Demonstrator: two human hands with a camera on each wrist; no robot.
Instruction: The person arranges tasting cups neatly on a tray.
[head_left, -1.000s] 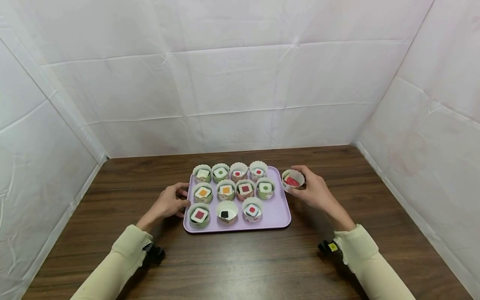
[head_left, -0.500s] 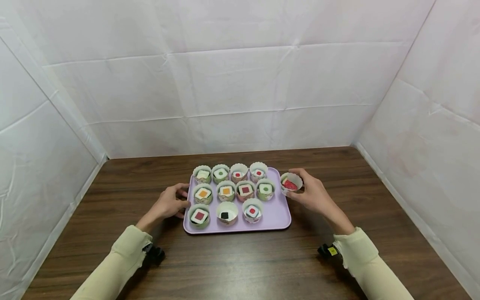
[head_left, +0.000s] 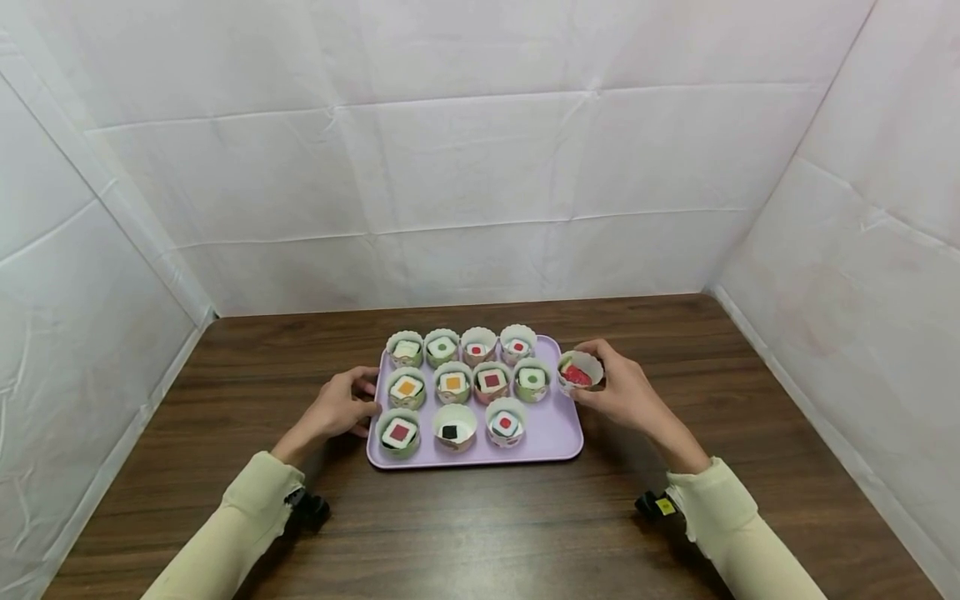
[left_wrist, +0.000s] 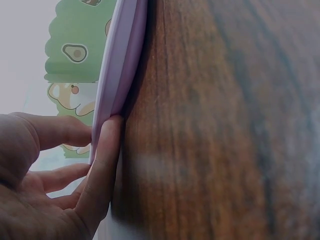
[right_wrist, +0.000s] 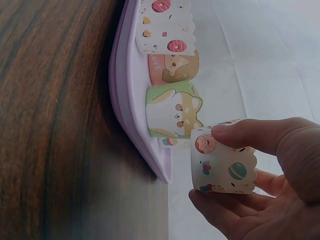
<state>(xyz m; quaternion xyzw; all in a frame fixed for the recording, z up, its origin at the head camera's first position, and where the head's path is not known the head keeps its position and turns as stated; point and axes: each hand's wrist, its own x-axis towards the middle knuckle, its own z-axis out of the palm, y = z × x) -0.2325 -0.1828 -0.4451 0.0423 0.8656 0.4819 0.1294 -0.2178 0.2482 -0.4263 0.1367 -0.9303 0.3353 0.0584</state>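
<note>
My left hand (head_left: 341, 404) is at the left edge of a lilac tray (head_left: 551, 437). In the left wrist view its thumb and fingers pinch the tray's rim (left_wrist: 112, 80). My right hand (head_left: 622, 387) grips a scalloped paper baking cup (right_wrist: 222, 162) by its sides, thumb on one side and fingers on the other. That cup is printed with doughnuts and macarons. A red piece (head_left: 576, 375) shows inside it in the head view. The held cup overlaps the tray's right edge there, and in the right wrist view it is raised off the tray.
Several paper cups stand in three rows on the tray, among them one with a black piece (head_left: 450, 432) and one with a green-dotted white piece (head_left: 532, 378). Dark wood tabletop (head_left: 480, 525) surrounds the tray. White sheeting (head_left: 465, 167) encloses the back and sides.
My right hand has moved left with the paper baking cup, from beside the tray to over its right edge. My left hand stays on the tray's rim.
</note>
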